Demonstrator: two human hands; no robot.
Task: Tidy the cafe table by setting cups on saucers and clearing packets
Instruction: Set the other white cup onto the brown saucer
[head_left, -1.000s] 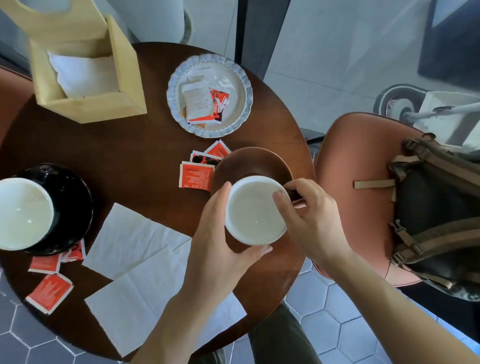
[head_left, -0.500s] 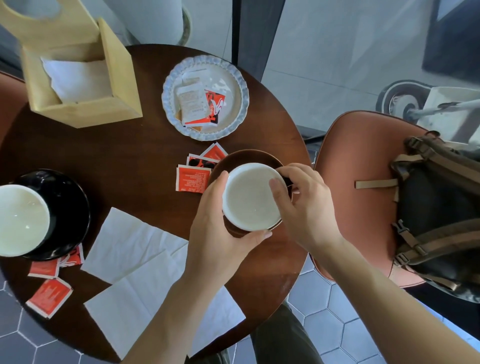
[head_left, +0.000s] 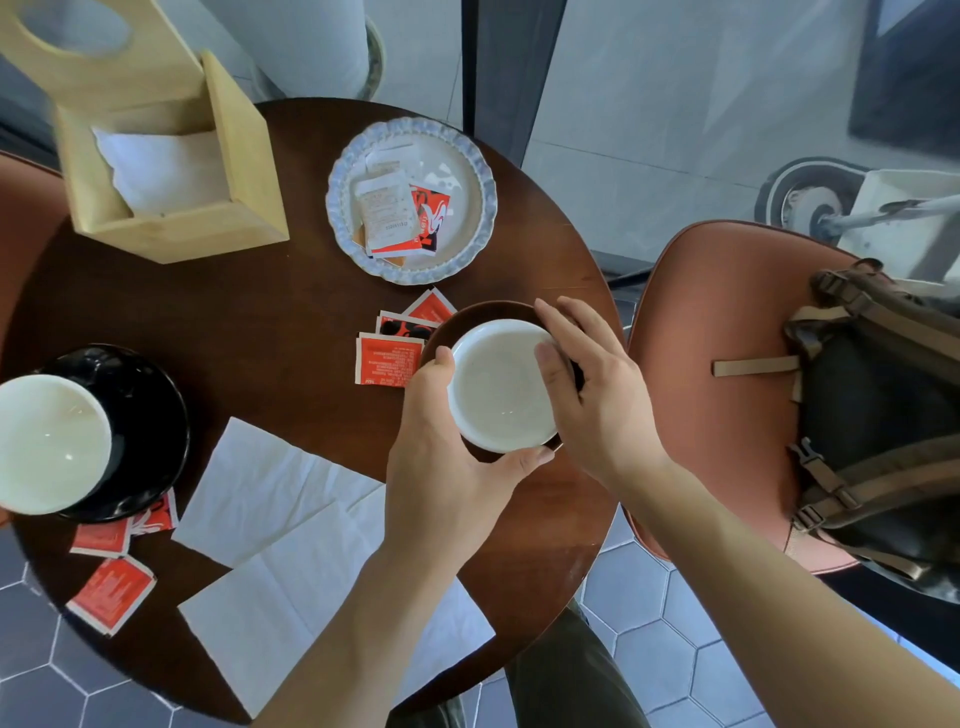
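A brown cup with a white inside (head_left: 498, 387) sits over the brown saucer (head_left: 483, 316) at the table's right side. My left hand (head_left: 441, 457) wraps its near left wall. My right hand (head_left: 592, 395) grips its right side, where the handle is hidden. Red packets (head_left: 387, 358) lie just left of the saucer, one partly under its rim. A second cup (head_left: 47, 441) rests on a black saucer (head_left: 150, 415) at the left, with more red packets (head_left: 111, 592) below it. The pale scalloped plate (head_left: 472, 171) holds several packets.
Two white napkins (head_left: 291, 519) lie spread on the round dark table (head_left: 260, 312) near me. A wooden napkin box (head_left: 171, 156) stands at the back left. A red chair (head_left: 727, 322) with a dark backpack (head_left: 883, 415) is on the right.
Both hands have carried the brown cup away from me and set it over the brown saucer, which it now mostly covers. Nothing else on the table has moved.
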